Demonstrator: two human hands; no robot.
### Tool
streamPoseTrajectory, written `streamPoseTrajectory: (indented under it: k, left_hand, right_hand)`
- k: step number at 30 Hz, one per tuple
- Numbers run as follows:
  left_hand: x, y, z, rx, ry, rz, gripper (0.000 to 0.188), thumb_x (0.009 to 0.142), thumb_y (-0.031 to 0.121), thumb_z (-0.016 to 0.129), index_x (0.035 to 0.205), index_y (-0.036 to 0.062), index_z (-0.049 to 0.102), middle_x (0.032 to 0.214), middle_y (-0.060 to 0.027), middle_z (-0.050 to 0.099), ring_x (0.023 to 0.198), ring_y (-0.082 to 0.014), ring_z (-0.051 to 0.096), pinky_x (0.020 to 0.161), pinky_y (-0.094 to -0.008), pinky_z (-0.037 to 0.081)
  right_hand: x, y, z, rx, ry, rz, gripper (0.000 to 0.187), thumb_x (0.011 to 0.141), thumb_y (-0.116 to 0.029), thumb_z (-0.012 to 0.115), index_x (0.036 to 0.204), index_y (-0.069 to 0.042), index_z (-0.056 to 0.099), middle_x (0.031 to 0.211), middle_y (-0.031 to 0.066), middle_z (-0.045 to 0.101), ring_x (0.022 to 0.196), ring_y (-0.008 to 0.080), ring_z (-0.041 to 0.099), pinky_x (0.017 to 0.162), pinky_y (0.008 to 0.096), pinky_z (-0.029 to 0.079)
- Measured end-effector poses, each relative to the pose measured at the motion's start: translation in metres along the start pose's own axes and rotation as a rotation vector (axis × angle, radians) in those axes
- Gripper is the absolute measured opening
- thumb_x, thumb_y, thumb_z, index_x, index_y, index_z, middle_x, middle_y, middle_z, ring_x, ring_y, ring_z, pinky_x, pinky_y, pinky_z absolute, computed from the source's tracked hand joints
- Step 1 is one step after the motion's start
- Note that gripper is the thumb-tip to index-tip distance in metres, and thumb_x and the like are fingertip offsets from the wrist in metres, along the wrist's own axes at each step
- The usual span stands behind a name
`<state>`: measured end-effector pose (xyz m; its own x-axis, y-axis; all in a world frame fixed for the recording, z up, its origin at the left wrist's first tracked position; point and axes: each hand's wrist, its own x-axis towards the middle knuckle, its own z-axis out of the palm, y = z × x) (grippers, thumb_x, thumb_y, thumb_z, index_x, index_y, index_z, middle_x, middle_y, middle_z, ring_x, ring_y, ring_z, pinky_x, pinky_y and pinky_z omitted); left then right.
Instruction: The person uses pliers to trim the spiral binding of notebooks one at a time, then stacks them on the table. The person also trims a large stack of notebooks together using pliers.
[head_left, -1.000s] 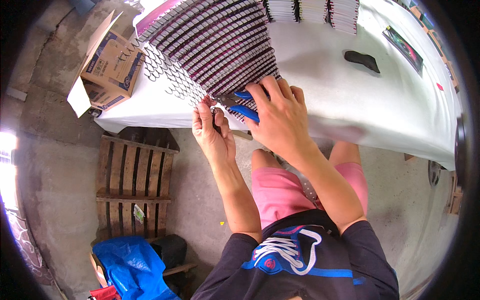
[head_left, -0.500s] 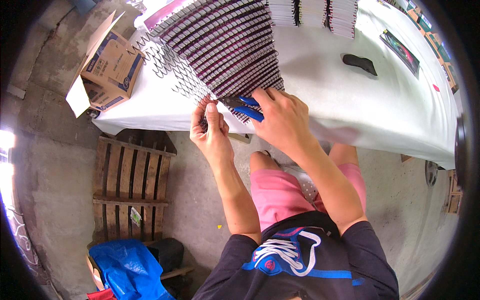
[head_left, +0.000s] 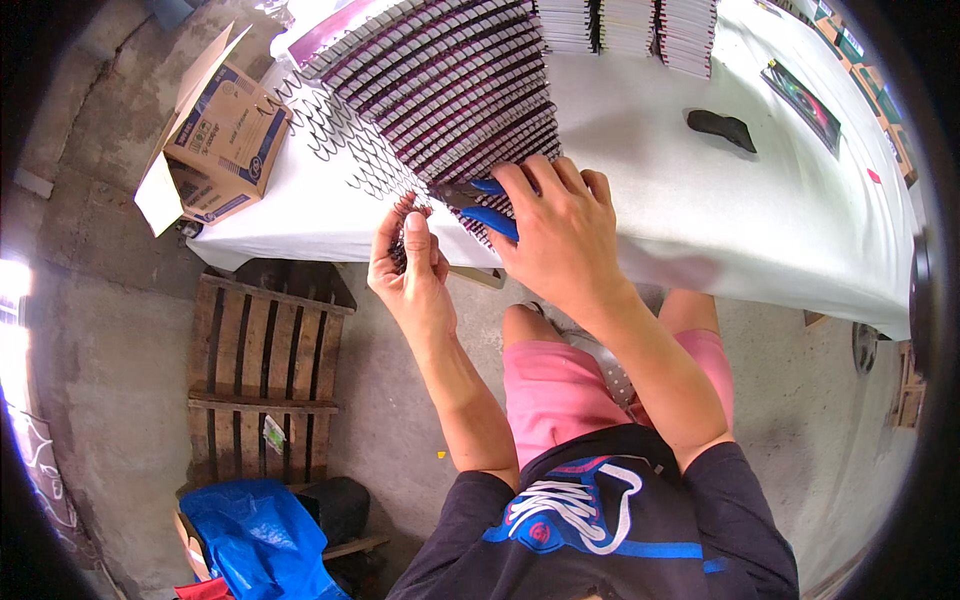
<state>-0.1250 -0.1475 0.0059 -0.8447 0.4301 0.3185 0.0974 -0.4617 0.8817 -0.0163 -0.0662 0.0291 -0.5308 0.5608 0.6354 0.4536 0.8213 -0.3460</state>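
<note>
A large stack of spiral-bound books lies on the white-covered table, with dark coil ends sticking out past its left side. My right hand is closed round blue-handled pliers, whose dark jaws sit at the stack's near corner. The jaws are partly hidden, so I cannot tell whether they touch a coil. Just left of them, my left hand is closed on a small bunch of dark coil pieces, with thumb and fingers pinched.
An opened cardboard box stands at the table's left end. More bound books are stacked at the back. A black elongated object and a dark printed sheet lie right. Below are a wooden pallet and a blue plastic sheet.
My left hand has shifted slightly left and away from the pliers. My right hand, with the pliers, has turned a little and moved slightly left.
</note>
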Motion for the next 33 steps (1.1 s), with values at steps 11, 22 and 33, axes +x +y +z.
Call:
streamPoseTrajectory:
  k: [11, 22, 33]
  left_hand:
    - [-0.001, -0.010, 0.004, -0.242, -0.008, -0.054, 0.018, 0.090, 0.010, 0.057, 0.105, -0.0004, 0.058, 0.088, -0.0043, 0.059, 0.058, -0.0010, 0.041, 0.043, -0.0134, 0.030]
    - [-0.003, -0.007, 0.013, -0.136, 0.078, -0.001, 0.015, 0.089, 0.010, 0.057, 0.100, 0.0005, 0.060, 0.083, -0.0043, 0.059, 0.055, -0.0007, 0.042, 0.040, -0.0131, 0.029]
    - [0.014, -0.019, -0.014, -0.959, -0.176, -0.397, 0.026, 0.091, 0.022, 0.057, 0.101, -0.0022, 0.056, 0.087, -0.0108, 0.054, 0.058, -0.0061, 0.038, 0.034, -0.0143, 0.025]
  right_hand:
    - [-0.003, 0.010, 0.011, 0.071, -0.010, -0.017, 0.015, 0.071, -0.017, 0.065, 0.079, -0.008, 0.056, 0.065, 0.0082, 0.058, 0.061, 0.0264, 0.064, 0.054, 0.0384, 0.051]
    - [0.000, 0.009, 0.005, 0.011, -0.006, -0.052, 0.011, 0.071, -0.014, 0.063, 0.078, -0.008, 0.056, 0.066, 0.0079, 0.058, 0.061, 0.0255, 0.063, 0.055, 0.0383, 0.050]
    - [0.003, 0.007, -0.010, -0.037, 0.015, -0.025, 0.043, 0.064, -0.027, 0.076, 0.100, -0.011, 0.058, 0.093, 0.0052, 0.056, 0.091, 0.0217, 0.055, 0.078, 0.0411, 0.038]
